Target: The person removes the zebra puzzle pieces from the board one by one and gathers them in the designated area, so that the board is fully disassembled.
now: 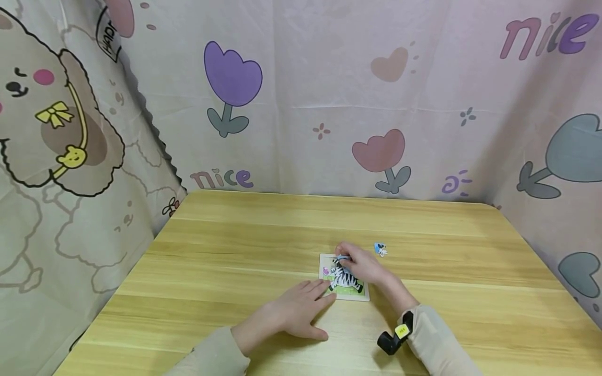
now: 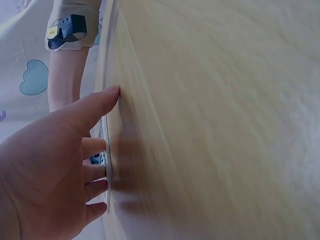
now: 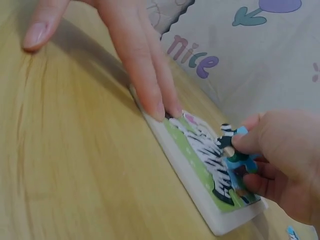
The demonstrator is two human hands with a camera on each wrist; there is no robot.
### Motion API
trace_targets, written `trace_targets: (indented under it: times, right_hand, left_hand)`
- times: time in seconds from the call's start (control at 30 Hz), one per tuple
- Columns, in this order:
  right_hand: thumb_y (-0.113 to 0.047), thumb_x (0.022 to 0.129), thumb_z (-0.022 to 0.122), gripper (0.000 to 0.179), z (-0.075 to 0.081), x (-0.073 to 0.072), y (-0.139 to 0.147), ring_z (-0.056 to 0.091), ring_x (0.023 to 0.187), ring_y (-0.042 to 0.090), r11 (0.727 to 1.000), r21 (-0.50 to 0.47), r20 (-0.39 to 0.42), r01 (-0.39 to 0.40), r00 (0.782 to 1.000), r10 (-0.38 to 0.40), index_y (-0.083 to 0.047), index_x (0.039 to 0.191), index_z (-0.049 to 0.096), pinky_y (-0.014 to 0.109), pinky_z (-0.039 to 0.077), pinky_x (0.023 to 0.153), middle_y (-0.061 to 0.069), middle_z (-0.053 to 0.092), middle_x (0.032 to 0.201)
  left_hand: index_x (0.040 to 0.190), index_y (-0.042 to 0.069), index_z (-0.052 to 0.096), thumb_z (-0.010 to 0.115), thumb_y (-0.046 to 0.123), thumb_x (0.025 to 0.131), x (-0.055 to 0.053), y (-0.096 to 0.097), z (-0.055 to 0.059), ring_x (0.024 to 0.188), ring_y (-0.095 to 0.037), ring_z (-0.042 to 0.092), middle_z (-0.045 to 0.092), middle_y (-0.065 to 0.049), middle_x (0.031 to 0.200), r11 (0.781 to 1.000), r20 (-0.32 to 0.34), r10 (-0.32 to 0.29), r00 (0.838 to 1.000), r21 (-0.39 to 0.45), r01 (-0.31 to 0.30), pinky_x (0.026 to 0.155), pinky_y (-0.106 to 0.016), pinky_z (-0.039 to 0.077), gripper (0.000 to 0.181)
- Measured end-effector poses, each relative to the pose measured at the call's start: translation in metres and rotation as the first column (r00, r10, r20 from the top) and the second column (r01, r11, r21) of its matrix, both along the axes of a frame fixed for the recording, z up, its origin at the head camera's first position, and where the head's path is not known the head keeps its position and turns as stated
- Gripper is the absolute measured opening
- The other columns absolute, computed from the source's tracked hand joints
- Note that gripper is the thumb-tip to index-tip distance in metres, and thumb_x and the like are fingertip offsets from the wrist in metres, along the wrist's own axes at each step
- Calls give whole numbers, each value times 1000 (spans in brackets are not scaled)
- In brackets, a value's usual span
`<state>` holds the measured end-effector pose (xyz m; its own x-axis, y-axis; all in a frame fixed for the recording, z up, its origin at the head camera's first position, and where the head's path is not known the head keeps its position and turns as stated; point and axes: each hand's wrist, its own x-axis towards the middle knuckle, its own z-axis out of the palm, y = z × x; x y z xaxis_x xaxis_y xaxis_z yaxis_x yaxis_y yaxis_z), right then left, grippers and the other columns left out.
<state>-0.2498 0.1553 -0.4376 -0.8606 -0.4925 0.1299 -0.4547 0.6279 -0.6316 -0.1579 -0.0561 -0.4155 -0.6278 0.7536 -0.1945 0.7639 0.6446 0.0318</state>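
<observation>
the zebra puzzle [image 1: 345, 282] lies flat on the wooden table [image 1: 226, 240], in front of the person. the left hand [image 1: 301, 312] rests on its near left corner, with the fingers straight and the thumb spread well away from them. the right hand [image 1: 364, 265] pinches a small stripy piece [image 3: 226, 141] between thumb and fingers, tilted up over the far side. i can't tell if the piece touches the puzzle. one loose piece [image 1: 380, 249] lies on the table past the right hand.

the pieces look thin, stiff and very light, like card or thin wood. their little knobs might bend or chip if squashed, so the edges seem the best place to pinch. the puzzle looks light too and could slide, so holding down its white rim [image 3: 180, 162] should help.
</observation>
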Motion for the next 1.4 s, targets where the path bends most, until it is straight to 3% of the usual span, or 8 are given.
trace_targets:
  times: [0.2, 0.37, 0.57, 0.73, 0.87, 1.07, 1.27, 1.4]
  right_hand:
    - [-8, 89, 60, 16, -1, -2, 2, 52, 79, 15, 998, -47, 51, 50, 998, -48, -17, 102, 61, 35, 45, 74, -2, 59, 89]
    - [-7, 89, 59, 18, -2, -4, 5, 53, 83, 16, 988, -146, 108, 41, 994, -25, -11, 107, 60, 32, 46, 74, 0, 59, 94]
    - [-3, 88, 58, 26, 2, -7, 24, 57, 75, 23, 907, -399, 208, 135, 977, -54, 5, 113, 55, 30, 51, 61, 12, 60, 90]
    - [0, 87, 58, 29, 7, -12, 60, 58, 67, 20, 839, -476, 237, 263, 957, -165, 10, 114, 52, 26, 52, 55, 15, 60, 87]
    - [-3, 88, 59, 32, 6, -14, 93, 58, 64, 16, 837, -428, 259, 340, 934, -246, 9, 117, 52, 25, 51, 53, 13, 60, 85]
    - [-7, 90, 59, 30, 0, -20, 126, 54, 60, 13, 877, -288, 213, 385, 918, -334, 6, 117, 56, 23, 45, 47, 9, 57, 77]
    - [-8, 88, 62, 26, -8, -24, 136, 48, 55, 12, 900, -185, 171, 394, 915, -365, 6, 110, 61, 22, 41, 44, 4, 54, 67]
    - [-12, 86, 65, 24, -8, -27, 134, 45, 61, 15, 913, -101, 94, 395, 918, -386, 4, 104, 65, 25, 39, 52, 3, 51, 70]
  left_hand:
    - [138, 15, 43, 49, 65, 83, -6, 6, 5, 134, -24, 31, 34, -12, 146, 999, -31, -35, 999, 20, 36, 108, -41, 27, 75]
    - [136, 16, 46, 51, 64, 82, -7, 7, 11, 132, -23, 34, 37, -11, 144, 1000, -14, -30, 999, 8, 30, 108, -41, 28, 72]
    - [141, 16, 40, 51, 65, 82, -4, 5, 10, 135, -24, 29, 31, -12, 147, 1000, 1, -21, 1000, 4, 20, 109, -41, 26, 77]
    - [143, 15, 36, 50, 64, 82, -3, 5, 7, 136, -24, 26, 27, -13, 149, 1000, 1, -17, 1000, 3, 17, 110, -40, 23, 79]
    - [144, 15, 34, 50, 63, 83, -2, 4, 7, 137, -23, 24, 25, -12, 150, 1000, 16, -6, 1000, 5, 6, 110, -39, 22, 80]
    - [145, 15, 33, 50, 63, 83, -2, 3, 7, 138, -23, 22, 23, -12, 151, 1000, 21, 6, 1000, 3, -6, 111, -39, 21, 80]
    - [145, 15, 32, 49, 63, 84, 0, 2, 5, 138, -23, 22, 23, -12, 151, 1000, 6, -4, 1000, -2, 4, 110, -39, 22, 80]
    - [145, 15, 32, 49, 63, 84, 0, 2, 4, 138, -23, 22, 22, -12, 151, 1000, 11, 1, 1000, 2, -1, 110, -39, 21, 80]
